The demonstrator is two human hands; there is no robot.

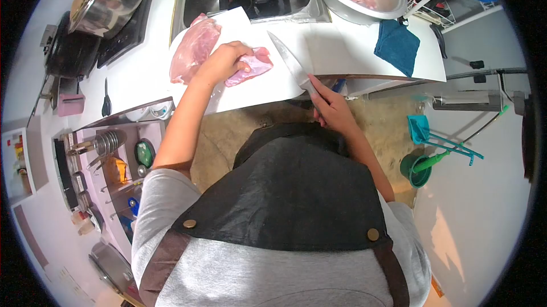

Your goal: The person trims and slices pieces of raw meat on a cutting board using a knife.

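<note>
My left hand (231, 60) is closed on the near end of a small piece of raw meat (259, 63), pressing it against the white cutting board (236, 97). Just left of that hand lies a larger slab of raw meat (194, 50). A kitchen knife (288, 56) is gripped by its handle in my right hand (332, 107). Its blade points up and to the left, to the right of the small piece and apart from it. The fingers around the handle are partly hidden.
Behind the board is a steel sink (319, 15) with dark items inside. A metal basin (336, 8) holding raw meat stands right of it. A blue cloth (397, 46) hangs over the counter's front edge. Scissors (106, 102) and a stove with a pot (108, 2) are at left.
</note>
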